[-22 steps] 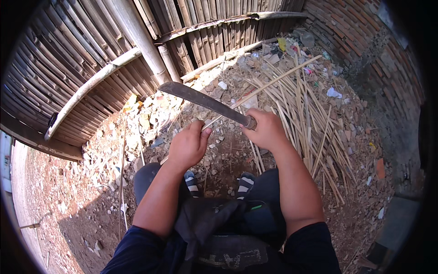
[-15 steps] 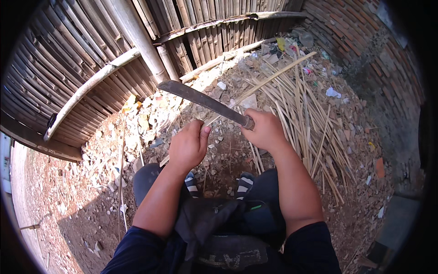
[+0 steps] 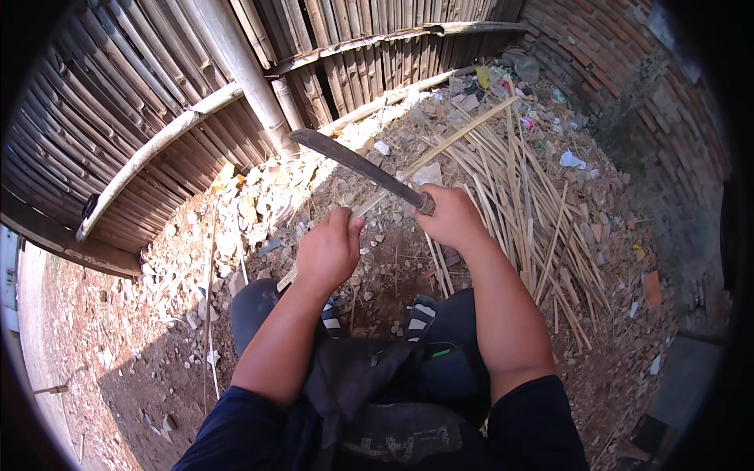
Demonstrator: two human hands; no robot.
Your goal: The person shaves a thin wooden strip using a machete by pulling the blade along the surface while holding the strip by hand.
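My right hand (image 3: 453,220) is closed round the handle of a machete (image 3: 355,164), whose dark, slightly curved blade points to the far left. In my left hand (image 3: 327,251), a long pale bamboo strip (image 3: 465,131) is gripped between thumb and fingers. The strip runs from below my left wrist up to the far right, passing under the blade. Whether the edge touches the strip I cannot tell. Beyond my right hand lies a loose pile of split bamboo strips (image 3: 542,224) on the ground.
A bamboo-slat wall (image 3: 157,149) with a thick bamboo post (image 3: 236,71) curves along the far left. At the right rises a brick wall (image 3: 613,71). Rubble and scraps of litter cover the ground, including white crumpled paper (image 3: 572,159). My knees and striped socks (image 3: 422,317) are close below.
The bamboo strip has slid toward me and to the left, its far end now nearer. The machete's tip has shifted a little to the right; my left hand has moved slightly right.
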